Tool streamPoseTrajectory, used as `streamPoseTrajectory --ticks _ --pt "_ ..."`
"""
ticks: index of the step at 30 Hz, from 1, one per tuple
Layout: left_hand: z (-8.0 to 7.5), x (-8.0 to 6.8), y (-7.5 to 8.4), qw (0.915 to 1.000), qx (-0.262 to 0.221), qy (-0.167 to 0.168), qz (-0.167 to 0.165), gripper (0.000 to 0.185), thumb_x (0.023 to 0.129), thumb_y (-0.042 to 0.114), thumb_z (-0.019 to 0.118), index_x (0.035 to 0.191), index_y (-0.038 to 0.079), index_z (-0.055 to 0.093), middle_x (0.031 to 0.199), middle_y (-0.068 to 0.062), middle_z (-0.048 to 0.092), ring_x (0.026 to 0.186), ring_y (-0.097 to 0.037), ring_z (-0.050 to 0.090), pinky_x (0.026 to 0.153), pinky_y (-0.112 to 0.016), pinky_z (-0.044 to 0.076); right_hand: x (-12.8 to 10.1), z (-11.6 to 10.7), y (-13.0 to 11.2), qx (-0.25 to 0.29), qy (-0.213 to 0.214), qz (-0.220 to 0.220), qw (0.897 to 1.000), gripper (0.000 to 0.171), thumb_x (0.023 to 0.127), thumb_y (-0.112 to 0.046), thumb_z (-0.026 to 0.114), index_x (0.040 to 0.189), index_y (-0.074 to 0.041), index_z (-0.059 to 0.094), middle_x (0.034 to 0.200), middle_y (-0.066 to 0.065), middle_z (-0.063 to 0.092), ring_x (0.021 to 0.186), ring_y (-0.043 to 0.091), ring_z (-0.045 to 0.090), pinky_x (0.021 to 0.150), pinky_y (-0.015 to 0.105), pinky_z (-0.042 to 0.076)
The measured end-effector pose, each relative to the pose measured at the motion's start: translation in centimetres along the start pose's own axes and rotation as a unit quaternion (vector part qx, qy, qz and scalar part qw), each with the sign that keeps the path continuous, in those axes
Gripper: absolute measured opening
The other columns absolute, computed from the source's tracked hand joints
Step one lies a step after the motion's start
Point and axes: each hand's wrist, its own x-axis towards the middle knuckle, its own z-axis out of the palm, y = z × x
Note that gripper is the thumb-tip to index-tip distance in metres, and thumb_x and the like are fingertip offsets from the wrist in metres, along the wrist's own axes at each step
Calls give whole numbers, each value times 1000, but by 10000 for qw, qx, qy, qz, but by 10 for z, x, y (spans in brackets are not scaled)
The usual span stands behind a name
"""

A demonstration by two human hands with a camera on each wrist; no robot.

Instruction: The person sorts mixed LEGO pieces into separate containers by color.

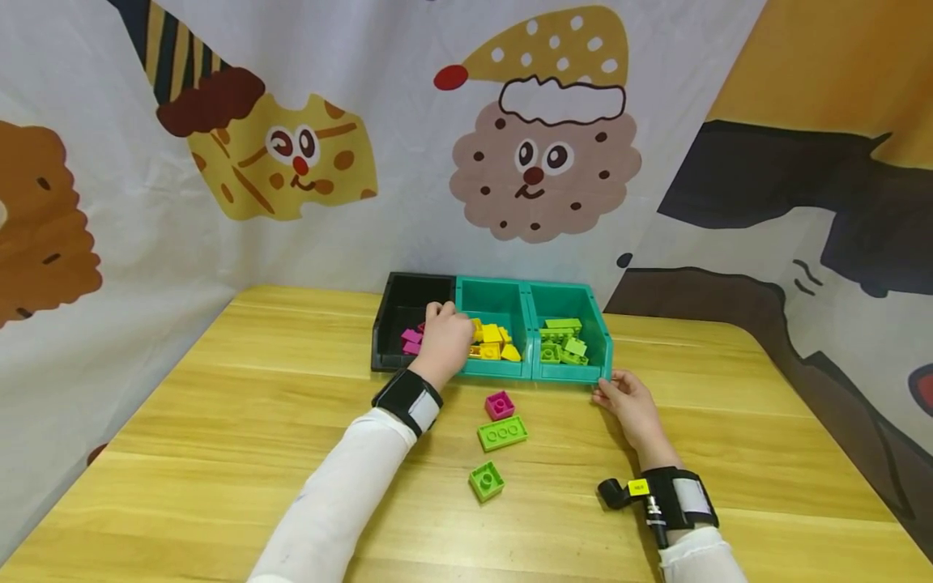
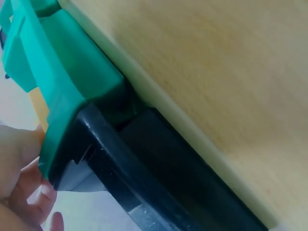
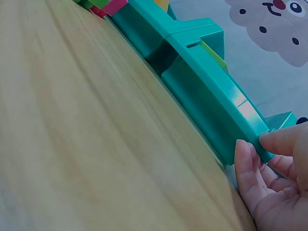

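Three joined bins stand in a row at the back of the table: a black bin [image 1: 423, 290], a middle teal bin [image 1: 492, 295] and a right teal bin [image 1: 561, 293]. My left hand [image 1: 446, 336] grips the adjoining walls of the black and middle bins, its thumb and fingers on either side in the left wrist view. With thumb and fingers, my right hand [image 3: 276, 168] pinches the front right corner of the right bin. Magenta bricks [image 1: 411, 342] lie in the black bin, partly hidden by the left hand. Yellow bricks [image 1: 492, 334] fill the middle one, lime green bricks [image 1: 572, 346] the right one.
In front of the bins, a magenta brick [image 1: 500, 405], a long lime green brick [image 1: 503, 434] and a square lime green brick [image 1: 486, 481] lie loose on the wooden table [image 1: 240, 421]. A printed cloth [image 1: 408, 219] hangs right behind the bins.
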Motion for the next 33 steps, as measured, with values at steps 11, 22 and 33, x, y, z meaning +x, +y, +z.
streamPoseTrajectory --ticks 11,22,33 --pt "9 1 2 9995 248 -205 33 20 93 11 57 88 19 74 86 1 68 102 -24 44 96 -48 25 2 0 2 15 -27 6 10000 27 99 -9 46 120 7 39 91 -1 52 80 -1 57 74 15 52" --pt "1 -4 4 9996 -167 -219 -78 12 91 20 62 96 17 73 95 -3 61 101 -25 47 98 -50 25 -1 -1 -1 20 -33 43 10000 29 99 -9 46 121 7 39 92 0 53 80 -1 57 75 15 51" --pt "-4 -26 13 9951 -871 316 -337 17 89 23 64 98 12 72 104 -7 62 102 -26 48 98 -53 23 -2 0 -2 44 -48 20 10000 29 99 -10 46 121 7 39 92 -1 53 80 -1 57 75 15 52"
